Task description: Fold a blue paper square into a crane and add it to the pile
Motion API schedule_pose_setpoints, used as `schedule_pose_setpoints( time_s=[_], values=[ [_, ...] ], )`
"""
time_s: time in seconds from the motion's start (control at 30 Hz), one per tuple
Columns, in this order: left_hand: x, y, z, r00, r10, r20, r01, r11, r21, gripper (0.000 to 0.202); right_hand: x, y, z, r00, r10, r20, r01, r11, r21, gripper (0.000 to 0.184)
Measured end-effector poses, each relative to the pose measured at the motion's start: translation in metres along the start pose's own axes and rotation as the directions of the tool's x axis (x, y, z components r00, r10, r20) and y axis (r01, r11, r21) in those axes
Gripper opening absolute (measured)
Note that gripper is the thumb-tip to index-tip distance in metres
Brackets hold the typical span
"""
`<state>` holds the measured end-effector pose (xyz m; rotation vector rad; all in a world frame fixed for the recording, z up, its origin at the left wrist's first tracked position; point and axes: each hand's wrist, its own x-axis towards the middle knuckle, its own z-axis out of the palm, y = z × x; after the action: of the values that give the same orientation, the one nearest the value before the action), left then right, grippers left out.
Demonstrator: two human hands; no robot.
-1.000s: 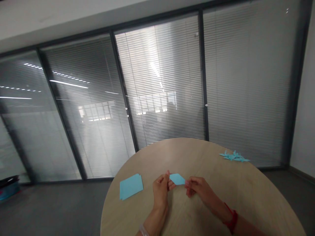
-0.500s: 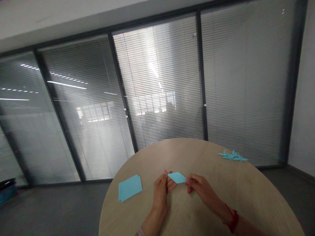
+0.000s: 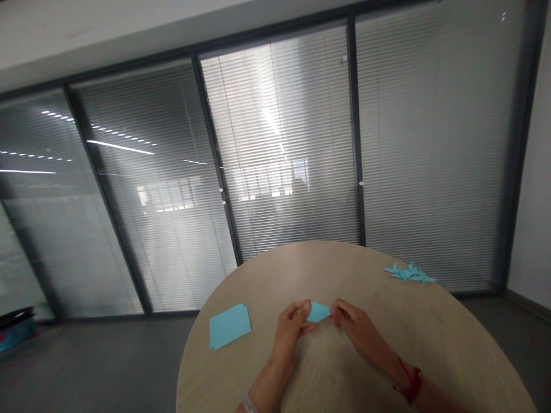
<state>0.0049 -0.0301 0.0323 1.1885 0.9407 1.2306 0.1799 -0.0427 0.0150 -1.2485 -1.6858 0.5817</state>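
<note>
A small piece of folded light-blue paper [image 3: 317, 312] is held just above the table between my two hands. My left hand [image 3: 291, 327] pinches its left end, the thumb and fingers covering that part. At the opposite tip, the fingers of my right hand [image 3: 349, 320] are closed on the pointed corner. Left of my hands lies a stack of light-blue paper sheets [image 3: 230, 327], slightly uneven at the edges. A small heap of folded light-blue paper figures [image 3: 410, 273] rests near the far right rim.
All of this is on a round wooden table [image 3: 318, 264]. Beyond it stands a glass partition with blinds [image 3: 279, 223] in dark frames. A dark-rimmed bin [image 3: 17, 328] is on the floor at far left.
My left fingers have curled over the left end of the folded paper, hiding more of it. My right hand keeps its pinch on the right tip. The view has shifted slightly.
</note>
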Motion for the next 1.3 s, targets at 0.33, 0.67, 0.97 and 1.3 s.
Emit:
schedule_pose_setpoints(
  time_s=[0.33, 0.67, 0.97, 1.3],
  values=[
    [0.003, -0.016, 0.003, 0.98, -0.098, 0.175, 0.084, 0.993, 0.085, 0.043, 0.002, 0.005, -0.001, 0.995, -0.004, -0.102, 0.01, 0.998, 0.055, 0.034],
    [0.002, -0.02, 0.007, 0.955, -0.11, 0.274, 0.083, 0.99, 0.111, 0.045, 0.0, 0.002, 0.003, 0.999, -0.051, -0.013, 0.052, 0.995, 0.083, 0.033],
    [0.0, -0.02, 0.007, 0.973, -0.097, 0.211, 0.08, 0.993, 0.087, 0.041, -0.001, -0.003, 0.002, 0.998, -0.055, -0.032, 0.059, 0.987, 0.147, 0.03],
    [0.005, -0.018, 0.003, 0.995, 0.047, 0.087, -0.05, 0.998, 0.035, 0.036, -0.002, 0.001, 0.008, 0.992, -0.109, -0.063, 0.115, 0.989, 0.094, 0.01]
  ],
)
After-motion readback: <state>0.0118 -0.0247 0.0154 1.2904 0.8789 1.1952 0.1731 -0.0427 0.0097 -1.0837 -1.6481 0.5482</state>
